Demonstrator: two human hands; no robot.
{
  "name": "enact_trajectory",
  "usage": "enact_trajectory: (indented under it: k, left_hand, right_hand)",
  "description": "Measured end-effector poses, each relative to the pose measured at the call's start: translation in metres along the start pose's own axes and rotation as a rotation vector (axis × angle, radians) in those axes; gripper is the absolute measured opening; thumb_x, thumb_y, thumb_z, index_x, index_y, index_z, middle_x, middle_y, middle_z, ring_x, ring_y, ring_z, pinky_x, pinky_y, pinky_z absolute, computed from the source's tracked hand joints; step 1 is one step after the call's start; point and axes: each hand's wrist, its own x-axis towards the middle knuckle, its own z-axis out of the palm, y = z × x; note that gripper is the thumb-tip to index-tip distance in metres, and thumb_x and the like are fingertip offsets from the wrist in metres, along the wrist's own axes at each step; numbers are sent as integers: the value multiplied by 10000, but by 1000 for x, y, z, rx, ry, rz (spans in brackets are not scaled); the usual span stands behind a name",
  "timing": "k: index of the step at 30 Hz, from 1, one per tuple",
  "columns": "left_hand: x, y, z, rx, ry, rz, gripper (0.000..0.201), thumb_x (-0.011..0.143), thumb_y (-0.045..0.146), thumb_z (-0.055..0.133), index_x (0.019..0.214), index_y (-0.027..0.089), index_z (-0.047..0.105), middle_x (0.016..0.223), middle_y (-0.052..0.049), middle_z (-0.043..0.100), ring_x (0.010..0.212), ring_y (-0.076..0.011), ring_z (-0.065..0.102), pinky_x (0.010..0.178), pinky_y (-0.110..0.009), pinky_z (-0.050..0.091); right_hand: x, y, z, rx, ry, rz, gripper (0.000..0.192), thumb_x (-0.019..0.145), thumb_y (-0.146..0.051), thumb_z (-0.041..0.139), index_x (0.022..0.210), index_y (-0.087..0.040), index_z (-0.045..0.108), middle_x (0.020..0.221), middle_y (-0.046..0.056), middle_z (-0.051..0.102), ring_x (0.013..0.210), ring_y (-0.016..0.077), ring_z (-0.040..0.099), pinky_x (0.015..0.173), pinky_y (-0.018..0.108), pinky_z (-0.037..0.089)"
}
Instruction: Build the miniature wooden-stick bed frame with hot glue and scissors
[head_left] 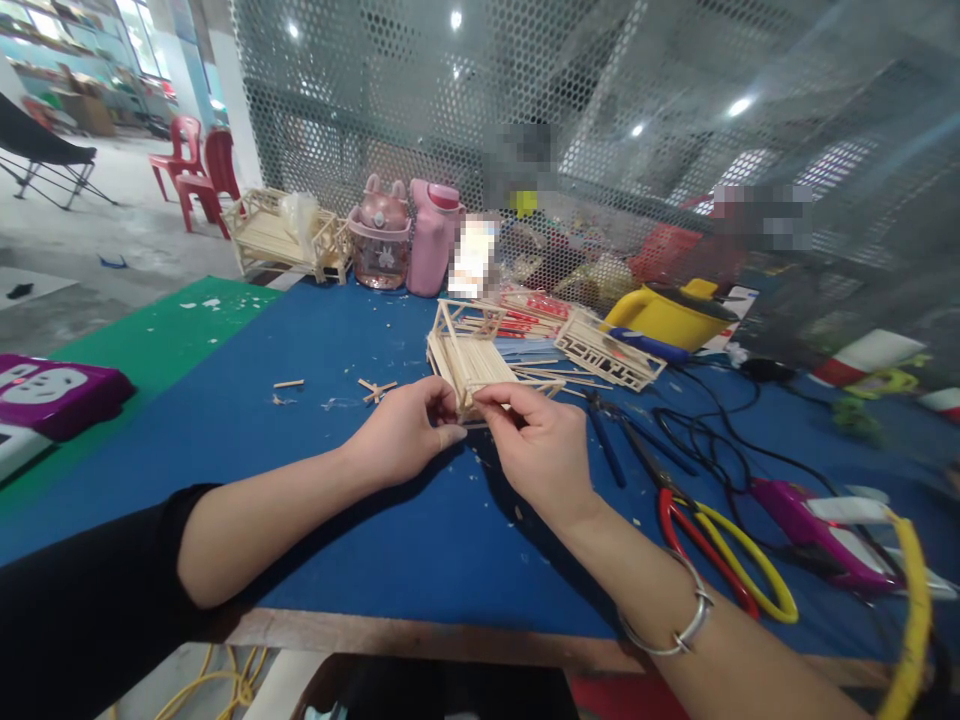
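Observation:
A small bed-like model (480,362) built of thin wooden sticks stands on the blue table in front of me, with a slatted top and a raised frame at its far end. My left hand (397,432) is closed on its near left corner, thumb and fingers pinching the frame. From the right, my right hand (541,450) pinches at the same near corner, fingertips almost touching the left ones. Whether a separate stick is between them is hidden. A latticed stick panel (609,350) lies behind my right hand, beside loose sticks (577,374).
Pliers (609,445), red-and-yellow-handled scissors (675,500), black cables and a purple glue gun (817,530) lie on the right. A yellow mug (667,318), pink bottle (433,245), clear jar (381,255) and another stick model (274,235) line the mesh screen. A purple box (67,395) sits left.

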Motion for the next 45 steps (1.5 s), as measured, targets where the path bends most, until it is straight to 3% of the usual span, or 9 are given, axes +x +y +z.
enact_trajectory:
  k: [8,21,27,31,37,39,41,43,45]
  left_hand:
    - [-1,5,-1,31,12,-41,153,706,178,614,707,190,461,664,52,517,631,-111,469,609,-248,376]
    - [1,6,-1,34,-7,-59,149,716,196,610,736,193,463,696,47,535,650,-114,487,636,-253,390]
    - [0,6,-1,18,-9,-38,151,715,192,604,721,193,453,680,52,511,643,-108,466,624,-245,384]
    - [1,5,-3,20,-19,-48,140,716,198,612,737,190,474,690,46,532,649,-110,481,634,-246,389]
    - [2,4,-4,25,-12,-86,140,715,191,614,737,187,476,679,49,529,636,-101,479,624,-237,390]
    - [2,4,-4,38,-14,-80,135,719,196,611,737,189,477,675,49,529,636,-103,481,624,-237,392]
    - [1,4,-3,45,-8,-72,128,725,202,608,748,191,483,692,45,540,651,-107,495,638,-242,401]
    - [0,5,-1,32,27,-73,130,733,203,602,786,194,484,734,38,556,685,-112,521,674,-251,421]
    - [0,6,1,5,64,-84,167,740,202,598,854,198,476,774,34,567,722,-116,548,715,-260,440]
  right_hand:
    - [2,1,1,37,-25,-20,172,799,-117,573,826,-214,713,802,-12,741,703,128,677,688,221,509]
    - [-9,-2,-10,-14,71,50,166,779,-155,576,905,-192,678,769,-6,718,557,105,615,595,219,495]
    - [-4,-3,-9,-76,11,2,154,820,-214,576,904,-179,700,784,13,719,605,113,617,585,221,480]
    - [-5,-9,-30,-94,106,-14,106,812,-208,590,849,-193,688,702,-12,681,528,94,562,539,216,463]
    - [-2,9,-92,-301,282,-31,162,808,-274,611,948,-216,669,754,2,684,594,125,602,581,241,469]
    - [-1,25,-112,-405,148,26,163,820,-331,587,897,-214,672,704,-5,680,554,128,595,563,251,458]
    - [-2,41,-126,-488,-141,116,174,815,-370,576,811,-226,673,626,-24,666,503,131,584,508,249,430]
    - [-7,53,-132,-525,-441,177,177,819,-371,560,779,-244,677,619,-33,678,528,144,609,488,246,416]
    - [-12,61,-129,-528,-590,164,186,839,-345,531,816,-257,693,736,-24,722,656,162,657,555,250,448]
